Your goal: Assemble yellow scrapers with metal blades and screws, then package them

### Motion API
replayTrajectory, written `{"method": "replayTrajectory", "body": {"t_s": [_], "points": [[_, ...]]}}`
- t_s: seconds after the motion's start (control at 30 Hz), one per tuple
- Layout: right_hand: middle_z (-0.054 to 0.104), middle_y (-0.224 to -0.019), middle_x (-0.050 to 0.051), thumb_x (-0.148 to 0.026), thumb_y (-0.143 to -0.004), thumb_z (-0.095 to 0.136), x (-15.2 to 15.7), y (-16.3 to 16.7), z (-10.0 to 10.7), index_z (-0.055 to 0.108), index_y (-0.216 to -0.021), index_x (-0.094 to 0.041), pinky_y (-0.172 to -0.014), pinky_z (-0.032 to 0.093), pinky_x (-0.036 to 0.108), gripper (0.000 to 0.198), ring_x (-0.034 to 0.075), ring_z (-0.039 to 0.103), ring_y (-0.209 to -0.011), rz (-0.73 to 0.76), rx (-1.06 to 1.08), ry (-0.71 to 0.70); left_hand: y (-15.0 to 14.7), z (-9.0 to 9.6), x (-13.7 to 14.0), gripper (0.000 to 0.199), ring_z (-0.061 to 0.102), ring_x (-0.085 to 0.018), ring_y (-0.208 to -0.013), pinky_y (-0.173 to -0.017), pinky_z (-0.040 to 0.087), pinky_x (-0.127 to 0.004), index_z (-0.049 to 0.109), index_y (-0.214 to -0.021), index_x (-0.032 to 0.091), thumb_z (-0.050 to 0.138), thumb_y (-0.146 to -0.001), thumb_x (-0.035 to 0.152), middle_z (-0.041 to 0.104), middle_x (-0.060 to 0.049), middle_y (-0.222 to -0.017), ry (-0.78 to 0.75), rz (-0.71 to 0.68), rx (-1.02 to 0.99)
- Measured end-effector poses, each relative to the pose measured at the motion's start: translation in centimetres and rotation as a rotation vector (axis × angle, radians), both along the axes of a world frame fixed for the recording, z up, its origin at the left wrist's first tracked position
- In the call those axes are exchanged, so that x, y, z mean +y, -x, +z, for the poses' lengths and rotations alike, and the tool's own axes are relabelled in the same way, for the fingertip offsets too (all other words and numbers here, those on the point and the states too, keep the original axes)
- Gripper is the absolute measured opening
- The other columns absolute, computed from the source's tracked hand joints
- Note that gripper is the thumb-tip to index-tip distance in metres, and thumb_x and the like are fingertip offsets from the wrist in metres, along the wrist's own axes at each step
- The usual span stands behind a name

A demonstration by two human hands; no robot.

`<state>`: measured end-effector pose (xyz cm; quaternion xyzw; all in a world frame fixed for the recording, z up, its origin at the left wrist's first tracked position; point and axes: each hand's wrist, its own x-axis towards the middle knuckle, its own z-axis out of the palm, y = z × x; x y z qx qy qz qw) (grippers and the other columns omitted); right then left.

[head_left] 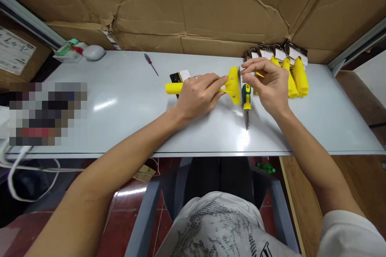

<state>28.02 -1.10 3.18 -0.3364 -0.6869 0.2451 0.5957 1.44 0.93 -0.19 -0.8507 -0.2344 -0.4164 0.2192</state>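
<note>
My left hand (199, 94) is wrapped over the neck of a yellow scraper (232, 84), which lies sideways just above the table. The scraper's handle points left and its wide head, with two screws, points right. A thin metal blade (240, 82) runs along the head's right edge. My right hand (268, 84) pinches the blade's far end between thumb and fingers. Below it lies a green and yellow screwdriver (246, 100), its tip towards me. A black and white card (181, 75) is partly hidden behind my left hand.
Several yellow scrapers (300, 76) with black and white cards lie at the back right. Further left are a small screwdriver (150, 64), a white computer mouse (94, 52) and a small box (69, 52). Cardboard (187, 12) walls the back of the table (126, 124).
</note>
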Motion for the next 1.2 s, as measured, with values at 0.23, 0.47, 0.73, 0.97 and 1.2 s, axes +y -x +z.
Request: {"method": "replayTrajectory", "body": {"t_s": [0.23, 0.47, 0.73, 0.97, 1.2], "points": [[0.087, -0.115, 0.006, -0.087, -0.093, 0.095, -0.4, 0.9, -0.8, 0.091, -0.098, -0.028, -0.081, 0.074, 0.033, 0.059, 0.020, 0.083, -0.105, -0.079, -0.047, 0.008, -0.2, 0.6, -0.8, 0.031, 0.083, -0.029, -0.100, -0.081, 0.060, -0.040, 0.082, -0.145, 0.016, 0.064, -0.123, 0.030, 0.087, -0.011, -0.117, 0.109, 0.053, -0.007], [0.085, -0.091, 0.001, -0.085, -0.082, 0.104, -0.7, 1.1, -0.4, 0.092, -0.093, -0.025, -0.080, 0.074, 0.034, 0.062, 0.016, 0.080, -0.081, -0.077, 0.050, 0.110, -0.1, 1.1, -1.4, 0.043, 0.082, -0.033, -0.111, -0.086, 0.061, -0.042, 0.080, -0.152, 0.020, 0.069, -0.124, 0.049, 0.089, -0.010, -0.119, 0.377, 0.006, 0.017], [0.087, -0.094, 0.003, -0.090, -0.085, 0.099, -1.5, 1.9, -0.3, 0.091, -0.091, -0.027, -0.080, 0.072, 0.038, 0.064, 0.020, 0.080, -0.085, -0.082, -0.025, 0.116, -0.7, 2.3, -1.6, 0.058, 0.086, -0.024, -0.103, -0.086, 0.071, -0.034, 0.077, -0.122, 0.025, 0.083, -0.109, 0.080, 0.088, -0.006, -0.113, 0.967, -0.281, -0.304], [0.090, -0.105, 0.005, -0.087, -0.101, 0.086, -2.2, 2.5, -0.3, 0.090, -0.092, -0.030, -0.080, 0.071, 0.039, 0.059, 0.023, 0.083, -0.100, -0.095, -0.188, -0.006, -1.2, 2.6, -2.2, 0.068, 0.087, -0.022, -0.081, -0.074, 0.076, -0.035, 0.069, -0.111, 0.025, 0.097, -0.096, 0.085, 0.089, -0.005, -0.100, 1.226, -0.400, -0.497], [0.089, -0.116, 0.008, -0.067, -0.114, 0.081, -3.4, 3.3, -0.7, 0.091, -0.101, -0.030, -0.082, 0.073, 0.042, 0.040, 0.027, 0.084, -0.108, -0.183, -0.268, -0.133, -1.9, 2.0, -3.2, 0.068, 0.089, -0.027, -0.083, -0.076, 0.071, -0.038, 0.069, -0.104, 0.025, 0.092, -0.100, 0.089, 0.091, -0.008, -0.094, 1.080, -0.269, -0.525]]}}
